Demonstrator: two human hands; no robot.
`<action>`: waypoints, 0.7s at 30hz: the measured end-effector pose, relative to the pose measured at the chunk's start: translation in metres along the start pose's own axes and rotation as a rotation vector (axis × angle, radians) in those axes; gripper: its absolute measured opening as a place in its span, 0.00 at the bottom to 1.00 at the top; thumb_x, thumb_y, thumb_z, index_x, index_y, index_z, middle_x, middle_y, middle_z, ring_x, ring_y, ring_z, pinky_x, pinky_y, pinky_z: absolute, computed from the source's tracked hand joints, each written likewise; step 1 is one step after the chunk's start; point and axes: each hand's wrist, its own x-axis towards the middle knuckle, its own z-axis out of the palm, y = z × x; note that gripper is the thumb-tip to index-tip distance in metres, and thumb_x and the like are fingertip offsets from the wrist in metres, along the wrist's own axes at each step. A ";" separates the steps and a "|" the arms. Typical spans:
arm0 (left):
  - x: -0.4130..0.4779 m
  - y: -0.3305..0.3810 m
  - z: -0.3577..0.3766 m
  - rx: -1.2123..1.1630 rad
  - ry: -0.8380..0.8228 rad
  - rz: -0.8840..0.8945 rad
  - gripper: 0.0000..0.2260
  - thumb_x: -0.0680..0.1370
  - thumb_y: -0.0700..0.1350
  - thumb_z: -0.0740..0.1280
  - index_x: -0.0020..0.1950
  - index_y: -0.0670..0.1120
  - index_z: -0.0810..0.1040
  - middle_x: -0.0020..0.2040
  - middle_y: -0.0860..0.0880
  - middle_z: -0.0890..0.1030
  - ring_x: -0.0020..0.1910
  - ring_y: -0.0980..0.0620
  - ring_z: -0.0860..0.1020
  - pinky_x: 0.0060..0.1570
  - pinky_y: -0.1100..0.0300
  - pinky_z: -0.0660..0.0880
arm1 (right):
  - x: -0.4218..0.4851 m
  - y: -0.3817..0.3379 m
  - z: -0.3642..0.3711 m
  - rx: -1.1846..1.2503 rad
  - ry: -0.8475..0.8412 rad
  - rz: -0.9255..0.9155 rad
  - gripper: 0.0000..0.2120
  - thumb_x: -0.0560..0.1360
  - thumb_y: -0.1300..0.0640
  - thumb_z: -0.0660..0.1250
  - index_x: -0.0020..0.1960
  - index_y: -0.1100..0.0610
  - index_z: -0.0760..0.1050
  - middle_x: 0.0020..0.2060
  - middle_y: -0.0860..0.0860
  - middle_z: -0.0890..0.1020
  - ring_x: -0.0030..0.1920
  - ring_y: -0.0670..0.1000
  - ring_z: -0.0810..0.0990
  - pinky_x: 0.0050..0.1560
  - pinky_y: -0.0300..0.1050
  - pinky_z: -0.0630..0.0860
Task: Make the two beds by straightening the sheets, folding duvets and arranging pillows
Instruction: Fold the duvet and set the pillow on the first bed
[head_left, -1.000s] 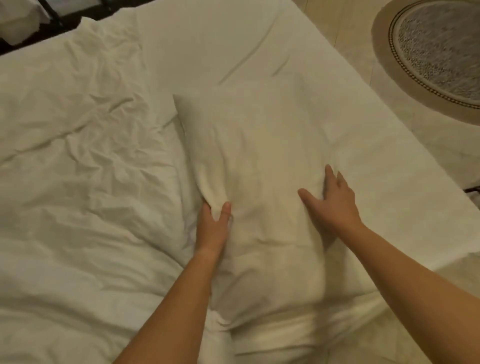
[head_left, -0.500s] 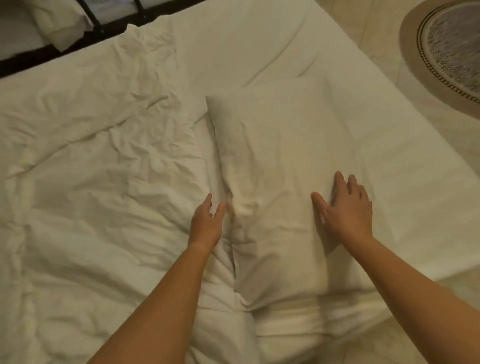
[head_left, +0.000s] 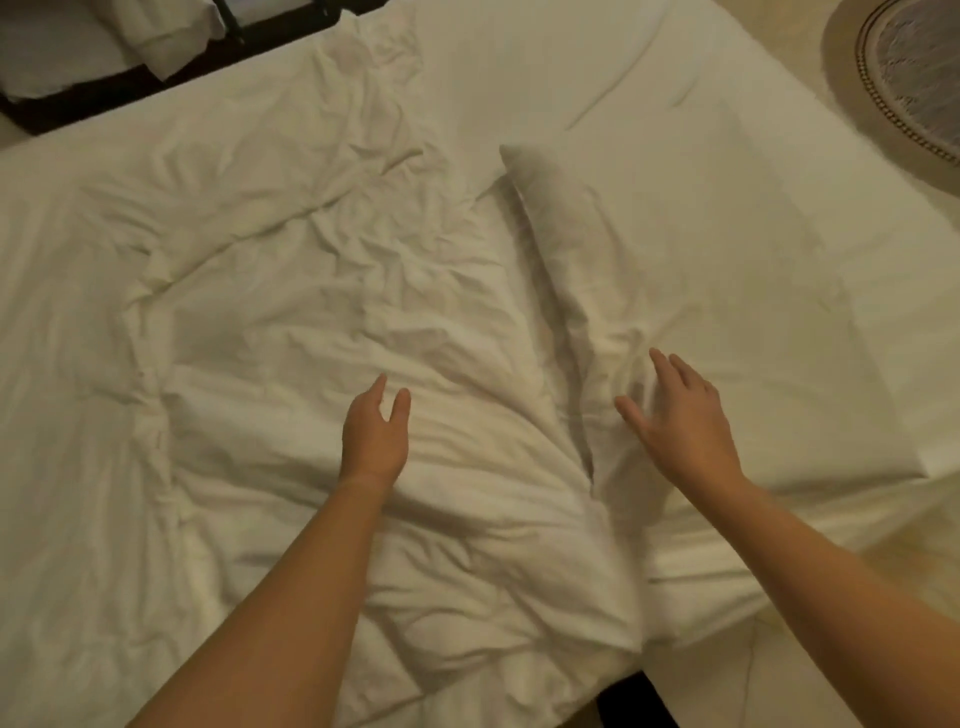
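Both hands open | left hand (head_left: 375, 441) over duvet (head_left: 291, 322) | right hand (head_left: 680, 421) on pillow (head_left: 701, 291)

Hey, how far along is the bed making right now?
Done: the pillow lies flat on the smooth sheet. In hand: the right hand rests open at the pillow's near edge, and the left hand hovers open over the duvet. Left: that duvet is crumpled and unfolded.
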 end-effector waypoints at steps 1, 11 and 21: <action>-0.001 -0.019 -0.020 0.017 0.013 -0.014 0.25 0.85 0.57 0.61 0.80 0.49 0.68 0.76 0.45 0.71 0.74 0.45 0.70 0.75 0.48 0.68 | -0.016 -0.014 0.013 0.013 -0.006 -0.007 0.37 0.77 0.38 0.65 0.80 0.48 0.56 0.78 0.53 0.63 0.76 0.58 0.60 0.72 0.58 0.66; -0.018 -0.177 -0.182 0.150 0.036 -0.178 0.26 0.85 0.55 0.62 0.80 0.43 0.68 0.77 0.39 0.70 0.76 0.40 0.68 0.75 0.50 0.64 | -0.175 -0.146 0.148 0.084 -0.158 -0.181 0.34 0.76 0.40 0.68 0.78 0.47 0.62 0.76 0.51 0.67 0.74 0.54 0.66 0.73 0.52 0.67; -0.036 -0.279 -0.235 0.177 0.039 -0.265 0.30 0.83 0.56 0.65 0.80 0.41 0.65 0.76 0.36 0.70 0.75 0.38 0.69 0.73 0.50 0.65 | -0.297 -0.222 0.257 0.067 -0.264 -0.361 0.32 0.77 0.40 0.66 0.78 0.45 0.62 0.75 0.46 0.68 0.73 0.50 0.66 0.69 0.45 0.68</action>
